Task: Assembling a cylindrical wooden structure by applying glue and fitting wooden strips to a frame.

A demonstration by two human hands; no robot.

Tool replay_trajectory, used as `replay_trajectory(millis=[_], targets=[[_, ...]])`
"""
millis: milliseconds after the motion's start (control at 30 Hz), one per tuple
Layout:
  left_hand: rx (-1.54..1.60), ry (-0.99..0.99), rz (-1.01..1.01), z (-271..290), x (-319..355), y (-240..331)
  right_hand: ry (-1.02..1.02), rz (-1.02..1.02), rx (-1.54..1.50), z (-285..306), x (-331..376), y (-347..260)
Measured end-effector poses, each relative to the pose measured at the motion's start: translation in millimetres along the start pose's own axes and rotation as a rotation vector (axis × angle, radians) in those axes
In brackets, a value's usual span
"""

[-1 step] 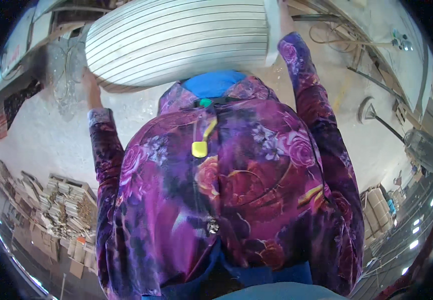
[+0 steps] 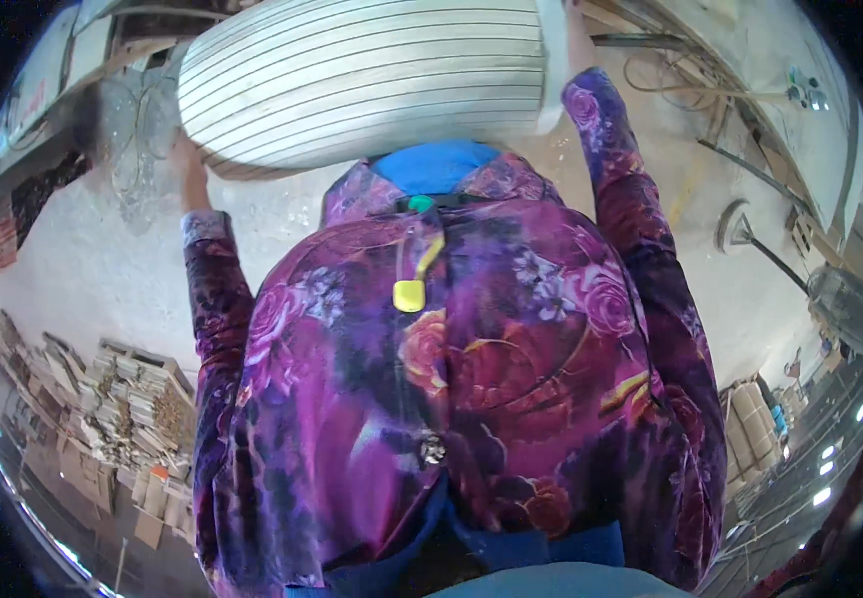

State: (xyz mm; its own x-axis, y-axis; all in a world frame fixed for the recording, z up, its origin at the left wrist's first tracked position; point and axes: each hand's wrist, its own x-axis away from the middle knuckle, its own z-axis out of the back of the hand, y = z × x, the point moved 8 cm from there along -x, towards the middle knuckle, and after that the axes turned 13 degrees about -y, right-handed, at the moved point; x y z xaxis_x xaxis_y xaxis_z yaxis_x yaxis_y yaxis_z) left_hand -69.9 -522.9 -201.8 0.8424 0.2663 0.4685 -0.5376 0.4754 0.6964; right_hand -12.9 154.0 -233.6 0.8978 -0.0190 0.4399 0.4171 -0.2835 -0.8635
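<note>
1. Head view looks straight down the person's front: purple floral jacket point(image 2: 471, 379) fills the middle, with a yellow zip pull point(image 2: 409, 295) on the chest and a blue collar point(image 2: 436, 164) above it.
2. Large pale bundle of ridged panels point(image 2: 362, 80), striped lengthwise, is carried out in front of the chest, off the floor, lying crosswise at the top of the view.
3. Left hand point(image 2: 190, 164): arm raised, hand pressed up against the bundle's lower left end. Fingers run behind the bundle's edge; how far they are curled cannot be told.
4. Right hand point(image 2: 579, 45): arm raised along the bundle's right end, hand up by the white end face. Only a sliver of it shows; its grip cannot be told.
5. Both purple sleeves reach up to the bundle, one at each end.
6. Concrete floor point(image 2: 93, 269) lies below, pale and dusty.
7. Stacks of cut wood pieces point(image 2: 103, 409) stand on the floor at the person's lower left, well apart from the bundle.
8. A round-based stand point(image 2: 740, 234) lies on the floor to the right; cables point(image 2: 671, 75) are looped on the floor near the upper right.
</note>
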Motion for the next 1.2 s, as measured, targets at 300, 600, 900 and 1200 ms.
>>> replay_trajectory(millis=[300, 600, 900, 1200], targets=[[0.378, 0.025, -0.079, -4.0, -5.6, -19.9, -0.014, 0.021, 0.001, -1.7, -6.8, -12.2], [0.349, -0.097, -0.215, -32.3, 26.8, -21.2, 0.141, -0.106, -0.229, -2.7, 43.1, -4.3], [0.674, -0.010, -0.239, -53.5, 55.1, -26.8, 0.199, 0.083, 0.591, 71.5, 77.3, 91.4], [0.285, -0.051, -0.157, -41.0, 57.6, 14.6, 0.188, -0.152, 0.050, 19.0, 67.6, 15.6]])
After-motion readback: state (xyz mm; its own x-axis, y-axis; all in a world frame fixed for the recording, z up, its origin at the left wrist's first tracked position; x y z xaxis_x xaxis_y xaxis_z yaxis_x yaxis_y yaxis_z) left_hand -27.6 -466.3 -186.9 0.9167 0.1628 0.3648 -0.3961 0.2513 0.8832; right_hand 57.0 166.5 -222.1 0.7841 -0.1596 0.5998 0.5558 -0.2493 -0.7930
